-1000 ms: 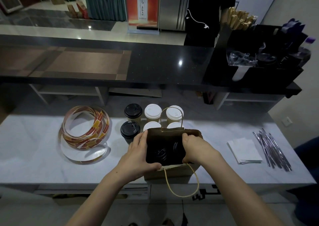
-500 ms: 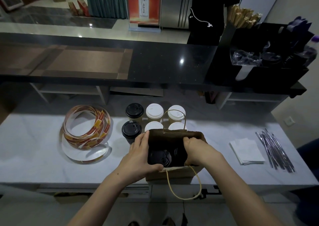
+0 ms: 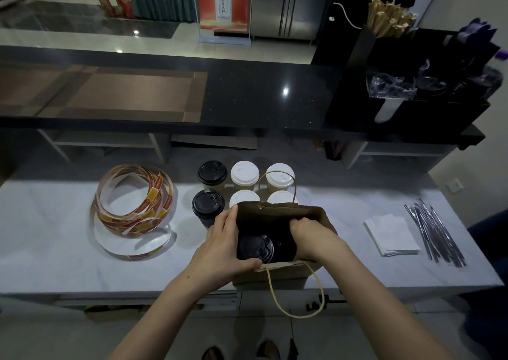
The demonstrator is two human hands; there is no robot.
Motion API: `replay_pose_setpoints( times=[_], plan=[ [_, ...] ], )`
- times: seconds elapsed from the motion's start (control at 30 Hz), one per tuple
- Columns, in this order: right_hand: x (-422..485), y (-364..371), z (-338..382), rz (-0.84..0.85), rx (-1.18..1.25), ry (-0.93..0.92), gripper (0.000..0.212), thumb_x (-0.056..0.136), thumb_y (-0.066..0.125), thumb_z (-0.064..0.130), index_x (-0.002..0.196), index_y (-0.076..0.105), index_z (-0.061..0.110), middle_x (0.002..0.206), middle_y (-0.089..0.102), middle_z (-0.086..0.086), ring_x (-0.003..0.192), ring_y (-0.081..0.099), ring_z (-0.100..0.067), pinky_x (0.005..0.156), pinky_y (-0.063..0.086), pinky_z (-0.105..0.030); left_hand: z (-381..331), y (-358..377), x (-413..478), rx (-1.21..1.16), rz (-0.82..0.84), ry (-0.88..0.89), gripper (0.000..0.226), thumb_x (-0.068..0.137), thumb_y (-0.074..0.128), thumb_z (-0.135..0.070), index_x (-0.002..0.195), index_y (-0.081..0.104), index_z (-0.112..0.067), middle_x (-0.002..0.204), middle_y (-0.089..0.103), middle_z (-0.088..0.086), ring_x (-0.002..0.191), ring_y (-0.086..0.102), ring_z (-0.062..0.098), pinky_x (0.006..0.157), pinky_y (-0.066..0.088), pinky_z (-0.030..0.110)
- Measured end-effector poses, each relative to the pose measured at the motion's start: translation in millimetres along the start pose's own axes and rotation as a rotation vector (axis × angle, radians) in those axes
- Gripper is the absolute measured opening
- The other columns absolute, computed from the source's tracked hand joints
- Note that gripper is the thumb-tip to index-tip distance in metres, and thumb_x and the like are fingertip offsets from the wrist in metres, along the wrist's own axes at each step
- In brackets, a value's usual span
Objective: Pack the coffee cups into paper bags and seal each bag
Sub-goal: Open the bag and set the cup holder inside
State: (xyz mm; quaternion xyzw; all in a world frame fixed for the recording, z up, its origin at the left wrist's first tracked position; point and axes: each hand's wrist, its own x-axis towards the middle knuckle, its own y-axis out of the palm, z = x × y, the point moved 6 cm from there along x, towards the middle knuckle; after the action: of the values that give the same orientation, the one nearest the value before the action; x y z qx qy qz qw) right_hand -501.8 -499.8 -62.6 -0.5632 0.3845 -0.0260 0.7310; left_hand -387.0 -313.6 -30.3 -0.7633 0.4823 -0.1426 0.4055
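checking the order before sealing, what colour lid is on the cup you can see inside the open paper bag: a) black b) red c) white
a: the coffee cup showing inside the open paper bag has a black lid.

Gripping an open paper bag [image 3: 277, 214] by its rim with left hand [image 3: 220, 245] and right hand [image 3: 312, 236]; black-lidded cup [image 3: 254, 247] inside, six lidded cups [image 3: 244, 171] just behind.

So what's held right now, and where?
The paper bag, at its open mouth: left hand grips the left rim, right hand the right rim.
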Motion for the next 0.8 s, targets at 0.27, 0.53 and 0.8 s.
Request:
replay_pose_setpoints(
  times=[0.27, 0.53, 0.8],
  plan=[
    [-5.0, -2.2, 4.0, 0.034, -0.009, 0.007, 0.072, 0.088, 0.078, 0.021, 0.148, 0.041, 0.009, 0.129, 0.063, -0.012, 0.113, 0.066, -0.028, 0.091, 0.059, -0.038, 1.2, 0.8, -1.2, -0.034, -0.013, 0.04, 0.128, 0.074, 0.079, -0.059, 0.163, -0.008, -0.033, 0.161, 0.004, -0.02, 0.148, 0.025, 0.013, 0.105, 0.048, 0.036],
    [-18.0, -23.6, 3.1, 0.003, 0.056, -0.006, 0.058, 0.082, 0.084, 0.033, 0.131, 0.055, 0.018, 0.118, 0.065, -0.003, 0.101, 0.065, -0.021, 0.088, 0.061, -0.039, 2.5, 2.3, -0.8, -0.099, -0.017, 0.047, 0.12, 0.079, 0.081, -0.052, 0.163, -0.002, -0.03, 0.162, 0.007, -0.016, 0.149, 0.024, 0.013, 0.111, 0.041, 0.033],
    [-45.4, -42.4, 2.4, -0.273, 0.415, -0.151, 0.023, 0.096, 0.069, 0.034, 0.119, 0.065, 0.029, 0.108, 0.067, 0.01, 0.097, 0.063, -0.008, 0.087, 0.056, -0.031, 2.6, 3.9, -5.5, -0.161, -0.025, 0.017, 0.105, 0.092, 0.071, -0.05, 0.164, -0.003, -0.031, 0.17, 0.009, -0.007, 0.155, 0.017, 0.017, 0.118, 0.033, 0.036]
  ],
)
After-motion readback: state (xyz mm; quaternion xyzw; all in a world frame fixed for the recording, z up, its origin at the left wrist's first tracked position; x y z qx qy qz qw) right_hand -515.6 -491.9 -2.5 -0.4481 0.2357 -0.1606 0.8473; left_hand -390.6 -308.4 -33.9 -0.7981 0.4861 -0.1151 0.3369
